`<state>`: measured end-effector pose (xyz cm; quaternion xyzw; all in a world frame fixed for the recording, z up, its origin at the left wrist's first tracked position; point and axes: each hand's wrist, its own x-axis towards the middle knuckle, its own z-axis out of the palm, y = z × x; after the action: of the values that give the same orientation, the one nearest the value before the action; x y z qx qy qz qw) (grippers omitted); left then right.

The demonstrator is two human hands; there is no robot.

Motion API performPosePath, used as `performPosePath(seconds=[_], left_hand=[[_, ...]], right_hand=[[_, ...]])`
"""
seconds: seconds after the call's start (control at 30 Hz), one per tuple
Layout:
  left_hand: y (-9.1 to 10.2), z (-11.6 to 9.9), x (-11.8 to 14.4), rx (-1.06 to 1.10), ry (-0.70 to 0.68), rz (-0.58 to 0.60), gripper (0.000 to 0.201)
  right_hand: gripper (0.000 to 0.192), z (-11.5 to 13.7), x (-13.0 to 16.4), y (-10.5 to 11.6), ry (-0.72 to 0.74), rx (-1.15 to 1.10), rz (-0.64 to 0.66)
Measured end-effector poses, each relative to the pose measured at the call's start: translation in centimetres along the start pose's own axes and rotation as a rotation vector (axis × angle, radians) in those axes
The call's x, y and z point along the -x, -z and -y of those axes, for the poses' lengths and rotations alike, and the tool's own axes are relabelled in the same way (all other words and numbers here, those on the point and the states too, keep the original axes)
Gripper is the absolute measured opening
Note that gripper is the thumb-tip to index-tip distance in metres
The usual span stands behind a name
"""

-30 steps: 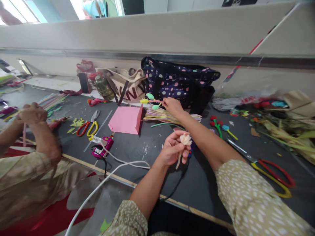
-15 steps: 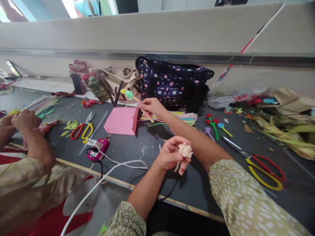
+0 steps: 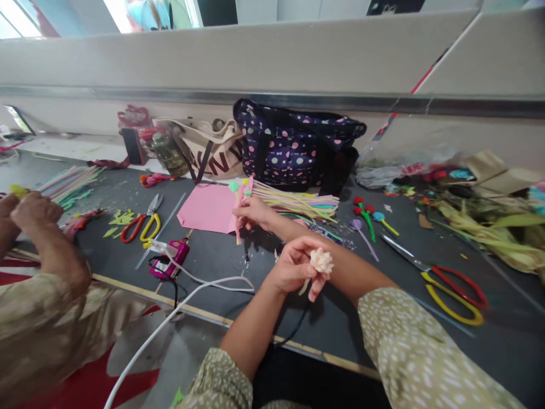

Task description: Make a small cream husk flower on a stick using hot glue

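Observation:
My left hand [image 3: 296,266] is closed on the stem of a cream flower [image 3: 322,261] with many layered petals, held low over the table. Reaching across behind it, my right hand [image 3: 254,212] pinches a pink fuzzy stem [image 3: 238,233]. Green and yellow tufts, with more pink, show just above the fingers; whether all of these belong to the stem, I cannot tell. That hand is beside the right edge of a pink sheet [image 3: 204,209], folded at its rim. Behind it lies a bundle of pastel fuzzy stems [image 3: 300,203].
Large scissors [image 3: 451,287] lie right, near red fuzzy flowers [image 3: 365,210] and dried husks [image 3: 489,221]. Left are smaller scissors [image 3: 149,218], a magenta device [image 3: 170,260] and a white cable [image 3: 157,329]. Bags [image 3: 293,150] stand behind. A co-worker's hands [image 3: 36,210] work at far left.
My right hand has moved slightly left and toward me, and the pink stem has turned more upright. More of the stem bundle shows. My left hand still holds the cream flower.

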<state>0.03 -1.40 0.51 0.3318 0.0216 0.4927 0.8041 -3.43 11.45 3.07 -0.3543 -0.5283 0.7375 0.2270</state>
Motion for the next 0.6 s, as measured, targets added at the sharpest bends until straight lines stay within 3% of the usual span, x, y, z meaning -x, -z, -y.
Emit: performPosePath(seconds=[0.37, 0.5, 0.6], left_hand=[[0.4, 0.0, 0.0, -0.059, -0.022, -0.029, 0.047], [0.3, 0.1, -0.1, -0.064, -0.037, 0.000, 0.043], [0.2, 0.2, -0.2, -0.091, -0.051, -0.010, 0.044]], right_hand=[[0.014, -0.4, 0.4, 0.2, 0.011, -0.181, 0.027], [0.020, 0.4, 3.6, 2.2, 0.018, -0.157, 0.053], [0.019, 0.9, 7.6, 4.6, 0.062, -0.009, -0.064]])
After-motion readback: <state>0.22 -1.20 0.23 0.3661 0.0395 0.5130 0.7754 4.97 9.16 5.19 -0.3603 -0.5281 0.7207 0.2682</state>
